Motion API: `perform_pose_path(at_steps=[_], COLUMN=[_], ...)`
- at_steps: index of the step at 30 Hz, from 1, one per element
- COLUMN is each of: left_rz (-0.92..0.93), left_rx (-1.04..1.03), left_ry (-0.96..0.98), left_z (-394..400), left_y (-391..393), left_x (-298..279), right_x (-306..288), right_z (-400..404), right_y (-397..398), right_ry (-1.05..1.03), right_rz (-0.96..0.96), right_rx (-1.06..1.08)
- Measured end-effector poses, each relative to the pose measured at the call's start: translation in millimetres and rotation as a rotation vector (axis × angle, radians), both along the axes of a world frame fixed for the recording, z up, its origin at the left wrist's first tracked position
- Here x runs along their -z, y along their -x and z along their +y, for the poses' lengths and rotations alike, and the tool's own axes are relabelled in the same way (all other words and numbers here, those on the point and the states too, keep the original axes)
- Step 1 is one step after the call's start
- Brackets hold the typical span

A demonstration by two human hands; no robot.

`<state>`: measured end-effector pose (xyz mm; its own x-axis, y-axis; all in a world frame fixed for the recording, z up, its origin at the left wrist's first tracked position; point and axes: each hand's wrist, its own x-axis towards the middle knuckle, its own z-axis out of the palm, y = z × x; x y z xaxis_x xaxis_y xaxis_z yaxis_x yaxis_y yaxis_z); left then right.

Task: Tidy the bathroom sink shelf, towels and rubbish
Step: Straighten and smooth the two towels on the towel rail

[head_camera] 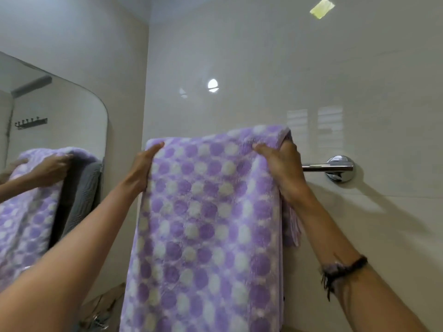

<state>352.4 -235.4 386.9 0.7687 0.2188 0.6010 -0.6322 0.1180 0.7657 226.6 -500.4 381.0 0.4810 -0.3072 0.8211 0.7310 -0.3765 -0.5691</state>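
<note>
Hanging across the towel rail, the purple-and-white spotted towel (206,224) is being settled by both hands. At the far left, the mirror (79,111) repeats the scene and shows a grey cloth (82,195) behind the towel, which cannot be seen directly. Next comes the left hand (143,167), laid against the towel's left edge with fingers straight and close together, pressing rather than pinching. At the towel's right top corner, the right hand (280,166) has its fingers curled into the fold, gripping the fabric; the fingertips are buried in the pile. Just beyond it, the chrome towel rail (328,167) emerges bare and ends at its wall mount.

To do this well, I judge the towel should be drawn level along the rail, both side edges squared and the top fold smoothed flat, with the loose flap behind the right wrist tucked in line.

Most of the rail is covered by the towel, whose lower end is cut off by the frame. Something crumpled and brownish at the bottom left is too blurred to name.
</note>
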Motion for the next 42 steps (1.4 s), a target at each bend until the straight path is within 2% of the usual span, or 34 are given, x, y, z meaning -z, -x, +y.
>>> perform_pose_path(at_steps=[3, 7, 10, 13, 14, 16, 17, 18, 20, 22, 24, 26, 28, 31, 33, 35, 36, 38, 39, 42], left_rz=[-0.057, -0.016, 0.02, 0.09, 0.144, 0.19, 0.092, -0.058, -0.235, -0.159, -0.031, 0.033, 0.153, 0.244, 0.175, 0.064, 0.029, 0.015, 0.042, 0.113], left_rx=[-0.039, -0.137, -0.189, -0.257, -0.337, -0.652, -0.779, -0.808, -0.602, -0.417, -0.376, -0.348, -0.292, -0.289, -0.281, -0.339, -0.399, -0.552, -0.615, -0.662], left_ry=[-0.09, -0.358, -0.469, -0.482, -0.495, -0.621, -0.689, -0.746, -0.862, -1.005, -1.17, -1.255, -1.248, -1.185, -1.208, -1.135, -1.034, -0.767, -0.696, -0.636], left_z=[-8, -10, -9, -11, -13, -18, -21, -27, -39, -51, -57, -62, -67, -76, -76, -71, -66, -53, -47, -35], left_y=[-8, -33, -43, -43, -43, -42, -39, -34, -30, -28, -26, -26, -31, -43, -49, -52, -54, -58, -59, -55], left_x=[-32, -33, -22, -30, -34, -42, -44, -48, -54, -55, -55, -59, -64, -69, -68, -63, -60, -54, -50, -35], right_x=[-43, -56, -52, -56, -58, -62, -65, -68, -75, -77, -76, -69, -61, -50, -50, -48, -46, -36, -29, -2], right_z=[-14, -36, -51, -53, -49, -44, -42, -41, -38, -36, -38, -44, -55, -60, -56, -48, -46, -40, -39, -38], right_y=[-17, -46, -51, -51, -50, -50, -52, -53, -55, -56, -56, -52, -50, -51, -52, -58, -61, -59, -58, -53], right_ry=[-0.03, 0.017, 0.118, 0.181, 0.192, 0.332, 0.449, 0.573, 0.779, 0.884, 0.918, 0.829, 0.647, 0.553, 0.69, 0.764, 0.761, 0.687, 0.64, 0.474], right_rz=[0.039, 0.289, 0.399, 0.296, 0.216, 0.063, 0.028, 0.033, 0.161, 0.372, 0.583, 0.752, 0.788, 0.627, 0.593, 0.57, 0.531, 0.367, 0.265, -0.126], right_rx=[-0.072, -0.068, 0.125, 0.48, 0.548, 0.658, 0.686, 0.681, 0.61, 0.528, 0.464, 0.42, 0.393, 0.37, 0.348, 0.396, 0.466, 0.634, 0.693, 0.679])
